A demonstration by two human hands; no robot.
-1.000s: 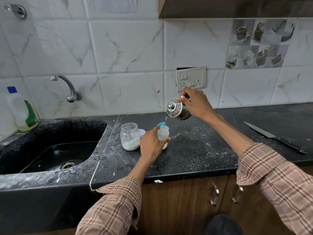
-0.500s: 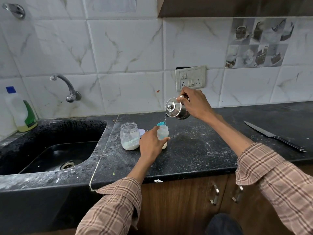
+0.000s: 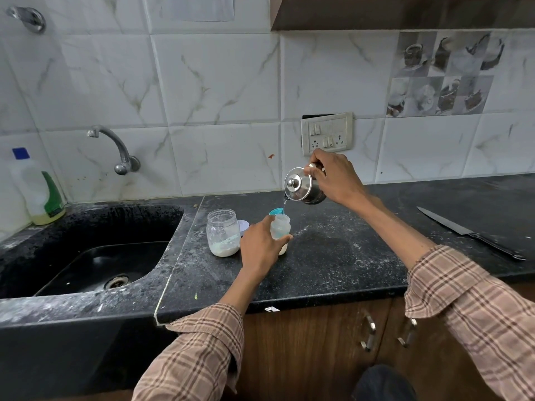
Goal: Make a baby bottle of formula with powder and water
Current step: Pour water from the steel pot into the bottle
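almost nothing differs from half a second ago: the right hand (image 3: 335,176) still grips the steel kettle (image 3: 302,186) by its handle, tipped spout-down above the baby bottle (image 3: 280,227), and a thin stream of water (image 3: 284,204) still runs into the bottle's open mouth. the left hand (image 3: 262,247) stays wrapped around the bottle, which stands upright on the black counter (image 3: 333,261). a teal cap (image 3: 275,211) shows just behind the bottle. the powder jar (image 3: 223,233), open with white powder at its bottom, stands just left of the bottle, between it and the sink (image 3: 95,256). right of the bottle the counter is bare and dusted with powder out to a knife (image 3: 469,233) lying well apart near the far right. the counter's front edge runs near the bottle, below the left wrist.
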